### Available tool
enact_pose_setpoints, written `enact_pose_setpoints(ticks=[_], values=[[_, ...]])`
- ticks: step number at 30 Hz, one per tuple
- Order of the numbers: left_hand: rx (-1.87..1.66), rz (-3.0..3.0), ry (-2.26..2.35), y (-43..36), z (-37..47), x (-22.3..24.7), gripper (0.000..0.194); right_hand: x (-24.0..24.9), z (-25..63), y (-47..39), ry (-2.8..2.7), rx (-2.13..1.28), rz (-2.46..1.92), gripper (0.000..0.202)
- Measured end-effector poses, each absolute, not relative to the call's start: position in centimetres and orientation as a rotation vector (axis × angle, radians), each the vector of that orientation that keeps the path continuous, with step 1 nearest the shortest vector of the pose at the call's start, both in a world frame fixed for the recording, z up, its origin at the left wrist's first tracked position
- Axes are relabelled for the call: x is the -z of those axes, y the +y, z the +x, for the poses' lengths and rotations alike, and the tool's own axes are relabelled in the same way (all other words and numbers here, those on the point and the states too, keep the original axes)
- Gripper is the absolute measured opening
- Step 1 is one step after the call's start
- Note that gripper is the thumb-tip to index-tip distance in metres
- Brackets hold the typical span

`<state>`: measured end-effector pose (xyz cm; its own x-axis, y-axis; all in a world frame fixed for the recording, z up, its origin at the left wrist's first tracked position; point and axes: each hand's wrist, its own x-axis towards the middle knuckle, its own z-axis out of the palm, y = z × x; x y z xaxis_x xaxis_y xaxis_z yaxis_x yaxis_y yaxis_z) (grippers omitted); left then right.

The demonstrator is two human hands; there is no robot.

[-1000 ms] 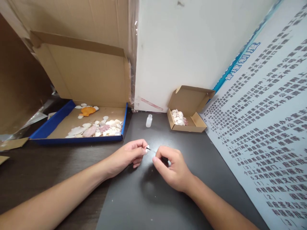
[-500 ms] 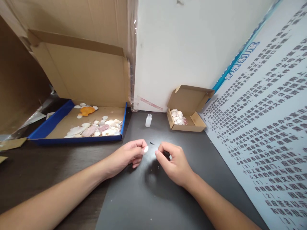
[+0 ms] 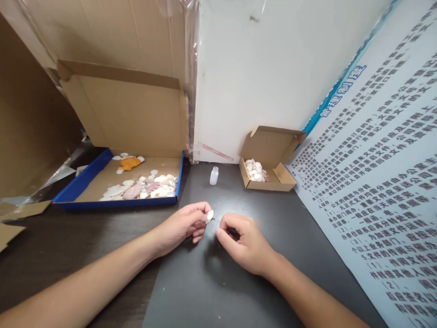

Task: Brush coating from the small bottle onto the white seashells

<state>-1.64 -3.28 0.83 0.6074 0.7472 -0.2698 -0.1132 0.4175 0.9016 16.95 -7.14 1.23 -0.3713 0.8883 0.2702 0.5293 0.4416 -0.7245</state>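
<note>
The dark desk [image 3: 102,228] carries a large blue-sided box [image 3: 116,203] of shells at left and a small cardboard box [image 3: 268,186] of shells at right; the right hand [image 3: 244,241] pinches what looks like a thin brush [image 3: 213,219]; the left hand [image 3: 186,223] has its grip closed on a white shell [image 3: 209,216]; a bottle [image 3: 214,176] stands beyond; the shell lies just left of the right grip, its long axis near upright, leaning slightly right; the brush's dark tip is beside it, contact unclear, its handle mostly hidden.
</note>
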Motion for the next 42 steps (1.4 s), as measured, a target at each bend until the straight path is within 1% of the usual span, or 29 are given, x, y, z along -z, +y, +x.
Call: enact_pose_setpoints(ticks=[3, 8, 11, 13, 19, 25, 31, 36, 42], values=[[-0.603, 1.007, 0.75, -3.31, -1.64, -0.91, 0.009, -1.16, 16.98, -7.06, -1.967, -0.664, -1.265, 0.026], [-0.594, 1.013, 0.758, -3.26, -1.64, -0.93, 0.01, -1.08, 17.04, -7.03, -2.052, -0.727, -1.145, 0.025], [-0.591, 1.018, 0.759, -3.26, -1.63, -1.0, 0.009, -1.0, 17.1, -6.82, -2.04, -0.699, -1.294, 0.024], [-0.587, 1.02, 0.761, -3.29, -1.61, -1.06, 0.009, -1.12, 17.15, -6.84, -2.008, -0.699, -1.317, 0.025], [-0.592, 1.015, 0.77, -3.29, -1.58, -1.05, 0.005, -1.47, 17.01, -7.44, -2.05, -0.765, -1.083, 0.023], [-0.602, 1.0, 0.767, -3.22, -1.58, -0.98, 0.006, -1.01, 16.99, -6.94, -2.042, -0.738, -1.29, 0.024], [-0.637, 0.973, 0.757, -3.24, -1.54, -0.91, 0.007, -1.33, 16.98, -7.43, -2.05, -0.769, -1.064, 0.023], [-0.636, 0.953, 0.744, -3.26, -1.55, -1.16, 0.011, -1.25, 16.96, -7.23, -2.022, -0.719, -1.215, 0.024], [-0.647, 0.905, 0.738, -3.31, -1.59, -1.42, 0.011, -1.49, 17.06, -7.35, -2.032, -0.73, -1.065, 0.02]])
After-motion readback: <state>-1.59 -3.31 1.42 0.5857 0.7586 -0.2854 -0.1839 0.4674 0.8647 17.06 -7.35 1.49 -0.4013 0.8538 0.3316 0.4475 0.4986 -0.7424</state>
